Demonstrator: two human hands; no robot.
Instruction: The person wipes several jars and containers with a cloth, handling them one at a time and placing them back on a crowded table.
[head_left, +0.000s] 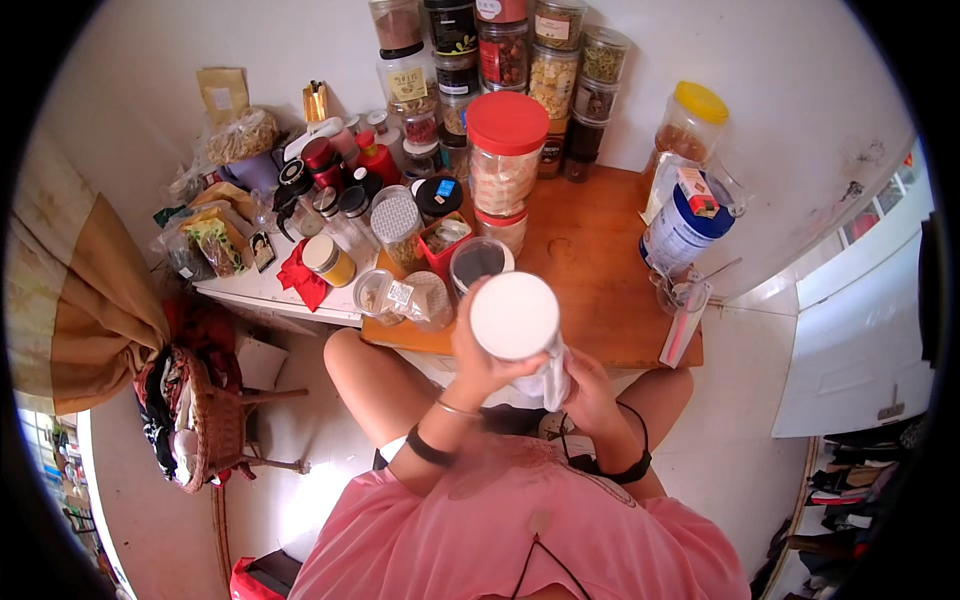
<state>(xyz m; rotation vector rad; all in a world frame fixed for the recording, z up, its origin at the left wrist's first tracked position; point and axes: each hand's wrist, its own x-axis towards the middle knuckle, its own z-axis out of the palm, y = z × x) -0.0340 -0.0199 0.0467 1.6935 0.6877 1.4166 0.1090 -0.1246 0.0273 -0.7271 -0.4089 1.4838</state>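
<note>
My left hand (480, 367) grips a round container with a white top (514, 315), held above my lap at the table's near edge. Its side is mostly hidden from above. My right hand (591, 386) holds a white cloth (553, 382) against the container's right side. Just beyond the container stands a clear jar with dark contents (480, 262). A tall clear jar with a red lid (508, 135) rises behind that, full of small wrapped packets. To the left, a small plastic bag (409, 298) with a printed label rests on low clear jars.
The orange-brown wooden table (592, 247) carries stacked food jars (502, 56) along the wall. A blue-lidded tin (684, 229) and a yellow-lidded jar (690, 124) stand at right. Bottles and bags crowd a white table (281, 289) at left, above a wicker basket of clothes (214, 427).
</note>
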